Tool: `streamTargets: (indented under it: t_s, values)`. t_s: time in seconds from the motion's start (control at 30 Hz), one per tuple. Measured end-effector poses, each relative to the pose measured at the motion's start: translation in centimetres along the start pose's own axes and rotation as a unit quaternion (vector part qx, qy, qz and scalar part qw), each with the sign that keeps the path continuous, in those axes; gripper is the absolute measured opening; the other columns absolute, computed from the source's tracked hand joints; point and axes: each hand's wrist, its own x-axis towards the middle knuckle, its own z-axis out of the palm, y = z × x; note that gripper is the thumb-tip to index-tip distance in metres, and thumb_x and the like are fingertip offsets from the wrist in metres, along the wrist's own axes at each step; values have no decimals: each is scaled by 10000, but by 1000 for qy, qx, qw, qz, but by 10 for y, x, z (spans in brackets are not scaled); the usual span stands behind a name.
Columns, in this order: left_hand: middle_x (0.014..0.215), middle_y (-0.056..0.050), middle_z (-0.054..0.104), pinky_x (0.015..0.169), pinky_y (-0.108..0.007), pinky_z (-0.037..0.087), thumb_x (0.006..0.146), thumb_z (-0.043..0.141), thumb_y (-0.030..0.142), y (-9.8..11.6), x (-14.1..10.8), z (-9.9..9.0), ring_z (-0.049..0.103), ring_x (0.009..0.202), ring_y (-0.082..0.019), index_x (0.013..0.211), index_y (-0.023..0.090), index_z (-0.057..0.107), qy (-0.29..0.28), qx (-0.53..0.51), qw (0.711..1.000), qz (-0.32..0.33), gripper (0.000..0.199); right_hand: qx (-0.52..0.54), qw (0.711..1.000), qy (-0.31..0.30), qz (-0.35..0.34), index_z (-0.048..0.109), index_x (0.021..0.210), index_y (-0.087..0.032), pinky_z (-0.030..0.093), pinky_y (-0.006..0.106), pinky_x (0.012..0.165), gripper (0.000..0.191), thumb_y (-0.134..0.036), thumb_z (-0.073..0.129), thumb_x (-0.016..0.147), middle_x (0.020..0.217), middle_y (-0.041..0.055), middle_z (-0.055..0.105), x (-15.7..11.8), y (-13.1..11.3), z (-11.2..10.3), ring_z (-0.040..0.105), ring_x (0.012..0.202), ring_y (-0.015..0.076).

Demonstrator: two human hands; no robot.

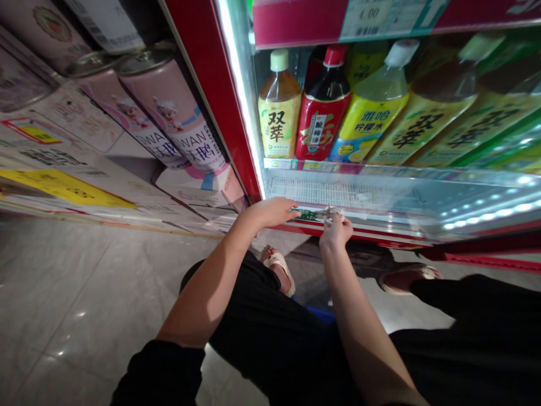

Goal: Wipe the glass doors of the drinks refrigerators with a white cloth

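At the bottom front edge of a lit cooler, both hands meet around a green strip (307, 215) with pale lettering. My left hand (274, 212) is at the strip's left end, its fingertips closed on it. Pinched in my right hand (337, 228) is a crumpled white piece (333, 214), touching the strip's right end; whether the two are one piece I cannot tell. Just above the hands lies a white wire rack (346, 193) on the cooler's lowest level.
Bottles, among them a red-labelled one (323, 113), stand on the shelf above. Pink cans (173, 107) and cartons are stacked left of the red cooler frame (211, 73). A sandalled foot (279, 268) and the red door edge (490, 260) are below.
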Motion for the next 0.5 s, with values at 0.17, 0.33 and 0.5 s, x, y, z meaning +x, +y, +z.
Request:
streamTargets:
  t_s: [0.17, 0.33, 0.5]
  values:
    - [1464, -119, 726, 1124, -359, 514, 1107, 451, 382, 19, 6, -6, 683, 1346, -258, 1412, 175, 681, 3, 21, 999, 27, 435, -9, 997, 9, 72, 650, 1378, -196, 626, 486, 987, 430, -436, 717, 1027, 1386, 105, 675, -3, -3, -1, 702, 1174, 257]
    - [1494, -141, 701, 1121, -350, 503, 1109, 455, 375, 29, 9, -8, 668, 1364, -265, 1439, 146, 656, -5, 36, 999, 32, 449, -15, 997, 61, 48, 645, 1385, -198, 625, 488, 990, 434, -433, 716, 1027, 1396, 106, 670, 15, -28, -14, 699, 1182, 259]
    - [1442, -123, 734, 1095, -348, 511, 1112, 446, 376, 37, 19, -7, 687, 1315, -256, 1404, 169, 677, 18, 45, 998, 49, 426, -40, 997, 64, 17, 651, 1373, -195, 630, 479, 978, 423, -429, 719, 1027, 1377, 102, 679, 25, -31, -21, 705, 1164, 253]
